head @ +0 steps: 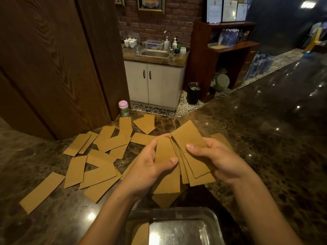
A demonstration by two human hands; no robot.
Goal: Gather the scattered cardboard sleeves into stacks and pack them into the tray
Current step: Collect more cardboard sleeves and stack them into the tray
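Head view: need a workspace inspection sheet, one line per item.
Surface: dark marble counter, glossy, light glare.
Job's things: loose sleeves scattered at left, overlapping; fanned stack in both hands; clear tray nearest the camera, cardboard in its left side.
Clutter: pink-lidded bottle by the wooden panel.
Hands: left hand and right hand both grip the stack.
Cables: nothing seen.
Surroundings: sink, white cabinet, black bin beyond the counter.

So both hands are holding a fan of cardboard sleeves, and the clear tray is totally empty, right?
Not quite. The tray isn't empty: the head view shows a cardboard sleeve already lying in its left side. Both the left hand and right hand do hold a fan of sleeves.
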